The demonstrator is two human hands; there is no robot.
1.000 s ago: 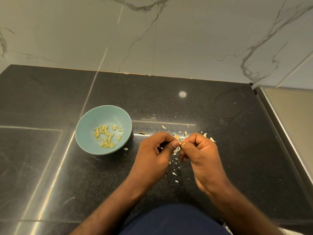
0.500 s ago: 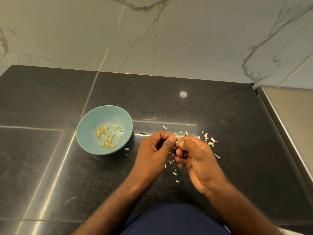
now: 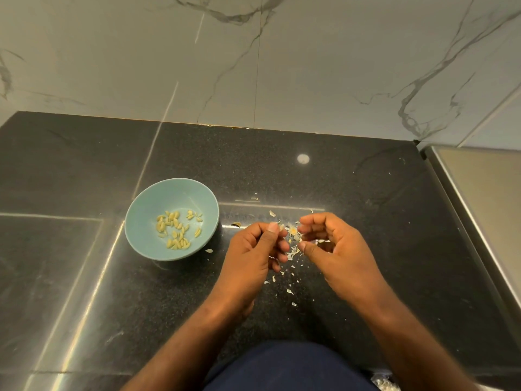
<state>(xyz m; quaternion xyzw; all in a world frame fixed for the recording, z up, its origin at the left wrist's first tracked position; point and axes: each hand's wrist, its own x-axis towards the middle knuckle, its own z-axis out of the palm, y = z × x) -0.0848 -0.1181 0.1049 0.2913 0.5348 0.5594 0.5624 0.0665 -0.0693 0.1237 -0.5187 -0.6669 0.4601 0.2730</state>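
A pale blue bowl (image 3: 133,221) stands on the black stone counter (image 3: 282,176), left of my hands, with several peeled yellowish seeds (image 3: 176,230) in its bottom. My left hand (image 3: 251,255) is just right of the bowl and pinches a small pale seed (image 3: 282,228) between thumb and forefinger. My right hand (image 3: 341,255) hovers a short gap to the right, fingers curled, thumb close under the fingertips. Pale shell bits (image 3: 293,231) sit between the two hands; whether the right fingers pinch one is unclear.
Shell flakes (image 3: 290,277) are scattered on the counter under and in front of my hands. A marble-tiled wall (image 3: 282,66) closes the back. A steel surface (image 3: 485,198) borders the counter on the right. My dark blue clothing (image 3: 290,368) is at the near edge.
My hands, pressed together on one seed before, have pulled apart: the right moved right and loosened its fingers, and shell bits now show in the gap. The bowl has not moved.
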